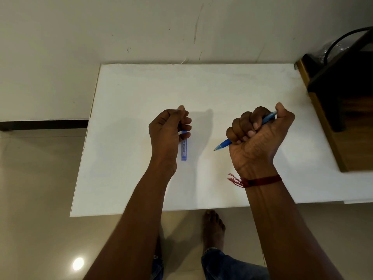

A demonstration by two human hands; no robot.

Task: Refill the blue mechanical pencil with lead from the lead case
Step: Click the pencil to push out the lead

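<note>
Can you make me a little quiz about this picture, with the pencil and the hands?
1. Which hand grips the blue mechanical pencil?
A) the left
B) the right
C) neither
2. True or false: the pencil's tip touches the lead case.
3. Fill in: the lead case is partly hidden behind the fingers of the ___ hand.

Key
1. B: the right hand holds it in a fist.
2. False: the tip and the case are apart, with bare white table between them.
3. Left: the left hand is over the case's far end.
</note>
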